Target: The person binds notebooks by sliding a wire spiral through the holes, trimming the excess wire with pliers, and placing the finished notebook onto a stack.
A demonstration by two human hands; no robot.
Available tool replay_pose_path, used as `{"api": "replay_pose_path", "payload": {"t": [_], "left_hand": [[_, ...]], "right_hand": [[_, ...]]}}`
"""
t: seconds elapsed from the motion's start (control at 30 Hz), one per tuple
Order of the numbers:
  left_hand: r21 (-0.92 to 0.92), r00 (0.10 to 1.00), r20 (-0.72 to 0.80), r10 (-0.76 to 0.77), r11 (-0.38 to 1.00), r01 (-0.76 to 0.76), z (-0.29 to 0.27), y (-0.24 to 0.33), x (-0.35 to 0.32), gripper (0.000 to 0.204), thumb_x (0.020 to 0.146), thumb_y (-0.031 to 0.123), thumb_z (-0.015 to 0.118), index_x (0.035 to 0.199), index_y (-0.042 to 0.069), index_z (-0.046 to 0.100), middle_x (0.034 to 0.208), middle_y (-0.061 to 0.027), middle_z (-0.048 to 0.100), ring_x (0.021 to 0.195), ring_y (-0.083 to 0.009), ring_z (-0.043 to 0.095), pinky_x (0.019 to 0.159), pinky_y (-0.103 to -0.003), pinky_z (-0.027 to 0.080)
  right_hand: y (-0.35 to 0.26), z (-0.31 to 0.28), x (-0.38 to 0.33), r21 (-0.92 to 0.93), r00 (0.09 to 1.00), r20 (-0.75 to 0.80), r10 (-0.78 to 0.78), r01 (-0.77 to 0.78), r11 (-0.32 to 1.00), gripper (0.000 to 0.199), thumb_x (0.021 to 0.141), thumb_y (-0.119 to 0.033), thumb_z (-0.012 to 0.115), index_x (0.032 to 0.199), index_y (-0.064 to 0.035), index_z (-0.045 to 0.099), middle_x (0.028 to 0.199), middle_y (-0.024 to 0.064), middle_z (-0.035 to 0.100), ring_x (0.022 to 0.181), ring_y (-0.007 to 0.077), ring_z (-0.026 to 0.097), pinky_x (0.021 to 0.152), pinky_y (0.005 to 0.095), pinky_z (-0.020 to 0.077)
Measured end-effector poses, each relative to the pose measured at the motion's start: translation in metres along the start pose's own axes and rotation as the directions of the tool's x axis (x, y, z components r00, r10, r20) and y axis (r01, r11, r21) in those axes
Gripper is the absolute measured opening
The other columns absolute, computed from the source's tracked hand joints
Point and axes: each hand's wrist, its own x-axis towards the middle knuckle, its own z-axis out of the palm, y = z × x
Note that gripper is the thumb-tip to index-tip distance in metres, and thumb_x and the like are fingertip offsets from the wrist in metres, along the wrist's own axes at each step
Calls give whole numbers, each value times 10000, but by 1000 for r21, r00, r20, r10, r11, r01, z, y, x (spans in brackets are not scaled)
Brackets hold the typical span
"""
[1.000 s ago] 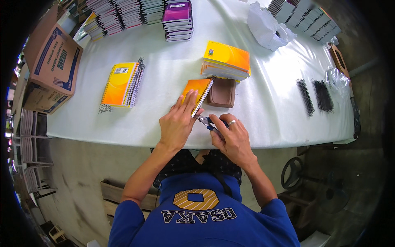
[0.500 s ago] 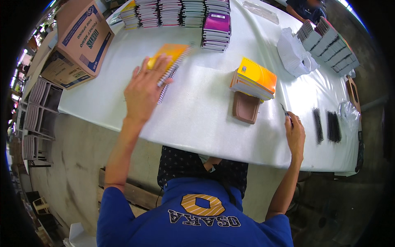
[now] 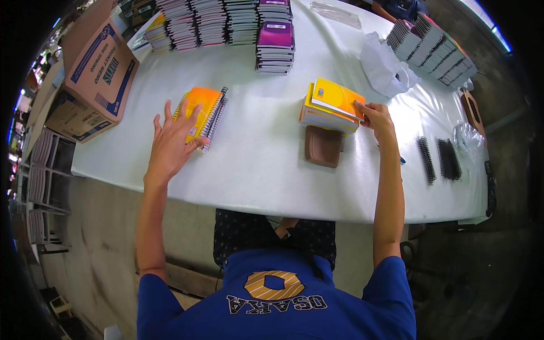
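- Notebooks (image 3: 213,107) lie on the table (image 3: 255,181) at left, partly under the left hand (image 3: 171,141), spread wide; contact unclear.
- Right hand (image 3: 378,118) pinches the top booklet (image 3: 339,98) of the yellow stack (image 3: 326,120) beside the brown block (image 3: 323,148).

Workshop, by the look of it a notebook bindery. I'm at a long table (image 3: 255,187) under white sheeting. Tall notebook stacks (image 3: 209,25) toward the far edge; yellow-orange notebook pile (image 3: 334,99) mid-surface; loose black spiral coils (image 3: 447,158) near the right edge, spiral-bound blocks (image 3: 433,54) farther up it. Big cardboard carton (image 3: 105,73) at the left edge. Grey, stained floor (image 3: 102,238). Another person (image 3: 399,8) past the right edge's far end.
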Motion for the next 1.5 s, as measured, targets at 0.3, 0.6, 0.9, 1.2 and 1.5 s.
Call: {"api": "replay_pose_path", "payload": {"t": [0.3, 0.6, 0.9, 1.2, 1.5], "left_hand": [[-734, 922, -386, -42, 619, -279, 19, 117, 14, 971, 802, 308, 772, 1556, 137, 185, 1587, -158, 265, 1462, -372, 222, 1170, -468, 211], [-986, 999, -36, 16, -163, -33, 79, 141, -19, 1078, 841, 297, 768, 1569, 111, -5, 1586, -195, 241, 1469, -326, 224, 1165, -393, 227], [-149, 887, -260, 382, 891, -428, 44, 192, 0, 906, 729, 541, 702, 1484, 143, 397, 1456, -60, 483, 1380, -391, 371, 1121, -624, 192], [-141, 854, -368, 368, 886, -443, 53, 197, 4, 506, 809, 371, 745, 1270, 194, 636, 1254, 11, 651, 1261, -334, 525, 1099, -553, 300], [-141, 876, -286, 390, 887, -441, 50, 196, 7, 568, 793, 424, 723, 1298, 190, 609, 1248, -26, 656, 1241, -338, 545, 1087, -544, 321]], "right_hand": [[-23, 13, -93, 357, 948, -104, -299, 317, 879, 74, 811, -10, 713, 812, 7, 640, 726, 55, 642, 629, 104, 565, 592, 261, 453], [14, 91, -186, 176, 958, 70, -277, 262, 949, 182, 801, 48, 722, 967, 11, 658, 869, 57, 699, 821, 113, 652, 765, 257, 523], [9, 82, -183, 24, 885, 169, -434, 437, 899, 258, 762, 82, 703, 1002, -3, 661, 980, 88, 693, 919, 218, 667, 827, 321, 528], [91, -117, -53, -630, 742, -433, -511, 156, 760, 175, 833, -52, 689, 999, 4, 684, 1009, 137, 687, 957, 316, 644, 879, 400, 488], [156, -188, 3, -936, 841, -263, -473, -104, 336, 170, 873, -142, 651, 967, -1, 663, 947, 158, 653, 963, 318, 621, 846, 436, 486]]}}
